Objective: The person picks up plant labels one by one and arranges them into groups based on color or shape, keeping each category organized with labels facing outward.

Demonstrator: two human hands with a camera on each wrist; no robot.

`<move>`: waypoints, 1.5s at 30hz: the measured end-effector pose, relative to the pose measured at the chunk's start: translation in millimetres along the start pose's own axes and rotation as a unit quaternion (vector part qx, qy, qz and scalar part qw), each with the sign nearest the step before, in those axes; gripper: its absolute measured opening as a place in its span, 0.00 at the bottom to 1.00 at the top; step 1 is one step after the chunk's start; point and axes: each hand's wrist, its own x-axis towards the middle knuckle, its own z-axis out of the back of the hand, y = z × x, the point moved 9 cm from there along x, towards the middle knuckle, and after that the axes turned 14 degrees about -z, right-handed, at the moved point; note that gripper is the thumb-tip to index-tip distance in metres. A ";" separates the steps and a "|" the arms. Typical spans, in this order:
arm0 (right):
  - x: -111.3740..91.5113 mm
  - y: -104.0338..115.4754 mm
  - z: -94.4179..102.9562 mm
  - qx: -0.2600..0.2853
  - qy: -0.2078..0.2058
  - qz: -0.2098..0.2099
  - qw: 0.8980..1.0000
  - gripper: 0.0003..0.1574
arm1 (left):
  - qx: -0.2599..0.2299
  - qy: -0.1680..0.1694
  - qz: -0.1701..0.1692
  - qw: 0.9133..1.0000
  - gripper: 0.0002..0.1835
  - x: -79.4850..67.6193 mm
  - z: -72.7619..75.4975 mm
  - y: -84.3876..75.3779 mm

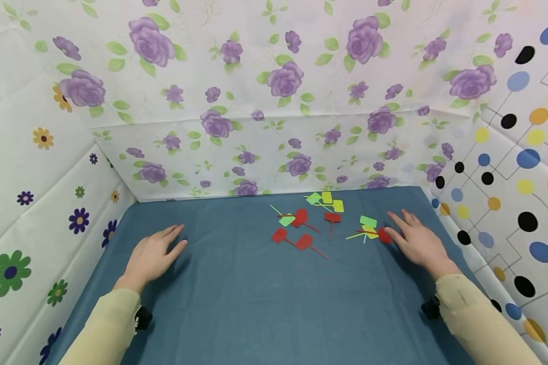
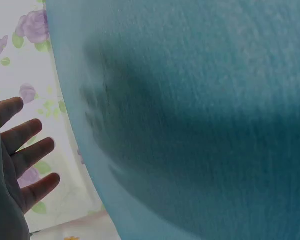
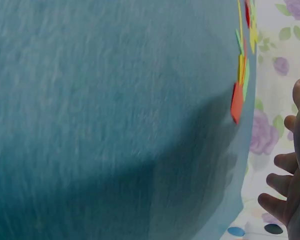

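My left hand (image 1: 150,258) hovers palm down over the left of the blue cloth, fingers loosely extended, holding nothing. In the left wrist view that hand (image 2: 15,165) has its fingers spread. On the right, my right hand (image 1: 417,246) is held over the cloth with relaxed fingers and nothing in them. Its fingertips are close to a red plant label (image 1: 384,235), which lies with a green label (image 1: 368,221) and a yellow label (image 1: 370,232). More flat, stemmed labels lie mid-back: several red ones, such as this red label (image 1: 304,241), a green label (image 1: 286,221) and yellow labels (image 1: 338,206).
Blue cloth (image 1: 255,304) covers the work surface. A wall sheet with purple roses (image 1: 285,79) stands at the back, a flower-print sheet (image 1: 9,203) at the left and a dotted sheet (image 1: 520,197) at the right. A black wrist device (image 1: 143,318) is under the left sleeve.
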 end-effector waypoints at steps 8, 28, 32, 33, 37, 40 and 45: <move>-0.6 26.1 3.5 0.027 -0.009 -0.008 1.000 0.43 | -0.021 -0.040 0.005 0.999 0.31 -4.0 4.7 -5.2; 13.0 103.1 -17.8 0.049 0.004 -0.021 0.999 0.28 | -0.044 -0.055 -0.011 0.997 0.26 -11.6 -6.0 -13.9; 19.8 109.6 -25.3 0.052 0.009 -0.038 0.998 0.28 | -0.043 -0.060 -0.015 0.997 0.26 -10.3 -5.9 -17.2; 21.9 110.9 -27.0 0.053 0.010 -0.045 0.998 0.28 | -0.042 -0.061 -0.015 0.997 0.25 -9.8 -5.8 -17.8; 28.6 115.9 -30.2 0.056 -0.001 -0.077 0.996 0.29 | -0.039 -0.061 -0.016 0.997 0.24 -6.9 -5.5 -20.6; 32.5 118.6 -31.2 0.058 -0.014 -0.109 0.992 0.31 | -0.036 -0.062 -0.019 0.997 0.24 -5.2 -5.4 -22.4; 37.6 123.8 -34.1 0.058 -0.015 -0.162 0.985 0.32 | -0.035 -0.061 -0.024 0.997 0.23 -4.7 -6.1 -23.9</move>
